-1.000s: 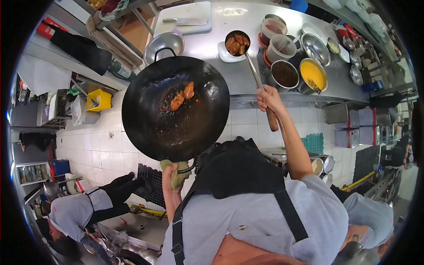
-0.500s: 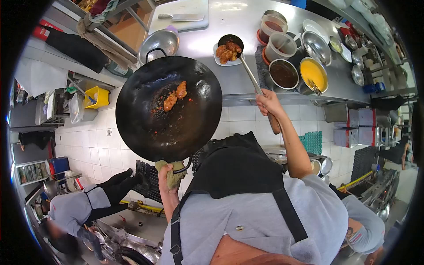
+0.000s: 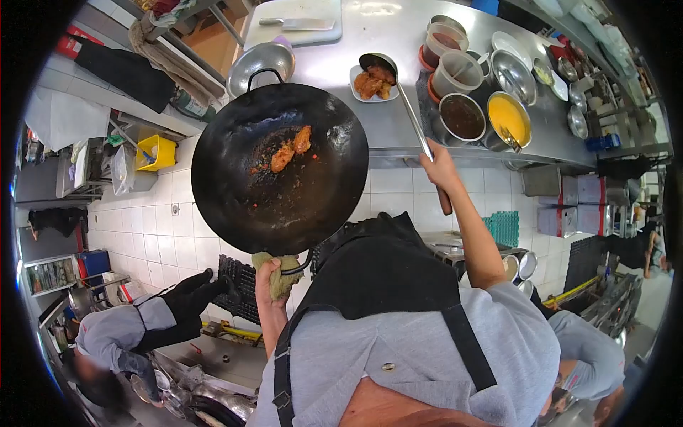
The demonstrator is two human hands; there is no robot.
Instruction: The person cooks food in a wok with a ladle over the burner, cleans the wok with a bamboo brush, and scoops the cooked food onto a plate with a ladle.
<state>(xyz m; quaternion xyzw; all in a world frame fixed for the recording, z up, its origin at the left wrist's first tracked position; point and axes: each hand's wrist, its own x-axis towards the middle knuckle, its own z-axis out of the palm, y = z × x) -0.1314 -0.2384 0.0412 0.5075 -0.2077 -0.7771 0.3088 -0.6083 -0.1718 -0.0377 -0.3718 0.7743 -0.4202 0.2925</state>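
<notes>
My left hand [image 3: 269,283] is closed around a green cloth [image 3: 285,277] at the handle of a large black wok [image 3: 242,206]. Two pieces of sauced meat [image 3: 282,156] and some red bits lie in the wok. My right hand [image 3: 440,165] grips the wooden-ended handle of a long ladle [image 3: 409,107]. The ladle's bowl is tipped over a small white plate [image 3: 361,73] on the steel counter, and glazed meat pieces [image 3: 371,84] lie on the plate beneath it.
On the steel counter [image 3: 324,67] are a knife [image 3: 306,24] on a white board [image 3: 284,8], a metal bowl [image 3: 260,64], a pot of dark sauce [image 3: 462,117], a pot of yellow liquid [image 3: 509,119] and plastic tubs [image 3: 457,73]. Co-workers [image 3: 135,324] stand at both sides.
The ladle's bowl has tipped from nearly level to face down over the plate, and meat has come out of it onto the plate. The wok has shifted slightly.
</notes>
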